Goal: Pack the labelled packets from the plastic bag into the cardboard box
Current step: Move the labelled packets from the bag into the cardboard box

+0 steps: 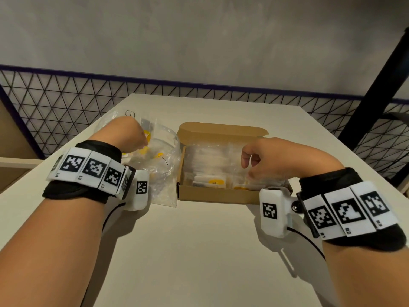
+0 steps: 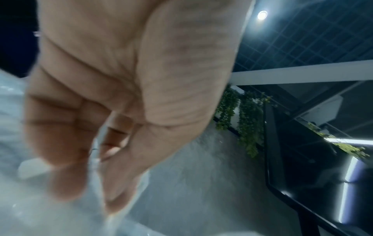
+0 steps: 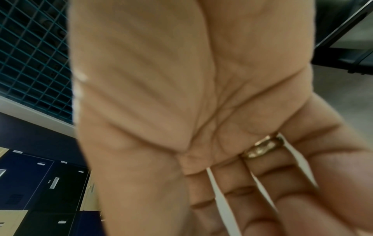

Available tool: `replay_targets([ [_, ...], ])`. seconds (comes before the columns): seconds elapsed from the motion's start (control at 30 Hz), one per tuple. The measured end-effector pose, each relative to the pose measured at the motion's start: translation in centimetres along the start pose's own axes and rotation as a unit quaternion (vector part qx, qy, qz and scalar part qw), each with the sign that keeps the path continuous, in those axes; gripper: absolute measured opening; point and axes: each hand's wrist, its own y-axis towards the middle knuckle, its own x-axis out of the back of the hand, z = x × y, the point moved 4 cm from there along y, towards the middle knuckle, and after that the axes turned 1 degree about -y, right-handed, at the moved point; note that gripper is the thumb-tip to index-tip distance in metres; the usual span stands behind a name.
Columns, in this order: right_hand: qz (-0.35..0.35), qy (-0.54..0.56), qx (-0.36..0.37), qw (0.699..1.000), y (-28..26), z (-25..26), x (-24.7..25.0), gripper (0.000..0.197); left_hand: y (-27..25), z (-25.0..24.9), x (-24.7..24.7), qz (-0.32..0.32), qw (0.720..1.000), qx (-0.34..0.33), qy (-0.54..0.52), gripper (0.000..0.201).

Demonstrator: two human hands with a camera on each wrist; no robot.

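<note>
A clear plastic bag (image 1: 162,171) lies on the white table (image 1: 199,251), left of an open cardboard box (image 1: 212,197). Packets with yellow labels (image 1: 159,155) show through the bag. My left hand (image 1: 141,140) reaches over the bag; in the left wrist view its thumb and fingers (image 2: 66,183) pinch the clear plastic (image 2: 40,215). The box holds several clear packets (image 1: 213,181) with white and yellow labels. My right hand (image 1: 247,168) hovers over the box's right half, fingers loosely bent and pointing down at the packets. The right wrist view shows the palm and fingers (image 3: 268,199) holding nothing.
The box's lid flap (image 1: 221,129) stands open at the far side. A black wire mesh fence (image 1: 66,103) runs behind the table. A dark slanted post (image 1: 376,89) rises at the right. The table's left edge is close to the bag.
</note>
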Motion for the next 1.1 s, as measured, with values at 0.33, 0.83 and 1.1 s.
replay_targets([
  [0.33,-0.105,0.051,0.052,0.992,-0.2,0.7,1.6,0.048,-3.8,-5.2,2.8,-0.063,0.957,-0.234,-0.156,0.024],
  [0.83,-0.187,0.103,0.124,0.969,-1.1,2.4,2.6,0.009,-6.1,-8.5,1.5,-0.003,0.923,-0.287,-0.257,0.020],
  [1.1,-0.195,0.131,0.132,0.963,-1.5,2.0,3.1,0.006,-2.4,-3.5,1.1,0.005,0.990,-0.129,-0.053,0.023],
])
